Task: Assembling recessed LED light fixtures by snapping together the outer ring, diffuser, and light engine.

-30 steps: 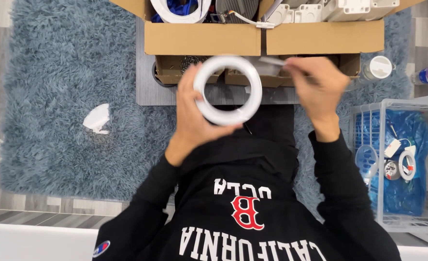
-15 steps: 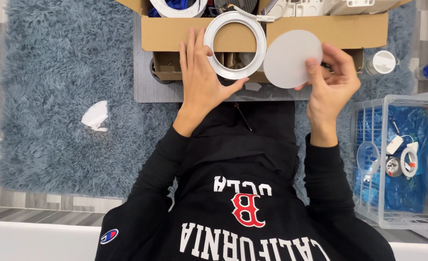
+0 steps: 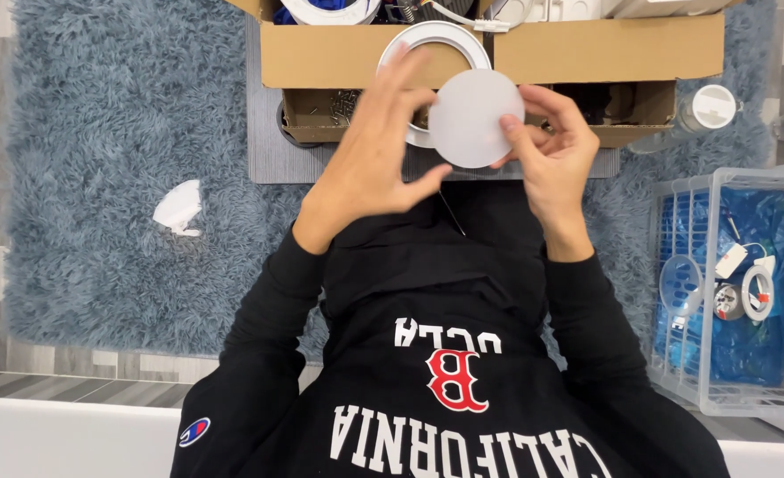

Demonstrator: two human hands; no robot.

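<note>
Left hand [image 3: 376, 164] gripping white ring [image 3: 436, 40] by its rim, right hand [image 3: 551, 150] pinching frosted round disc [image 3: 474, 118] at its edge, disc overlapping ring, above cardboard box [image 3: 339, 53] and blue rug [image 3: 100, 133].

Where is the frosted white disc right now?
In the head view the frosted white disc is top centre, pinched in the right hand, overlapping the white ring held by the left hand, before the cardboard box.
</note>
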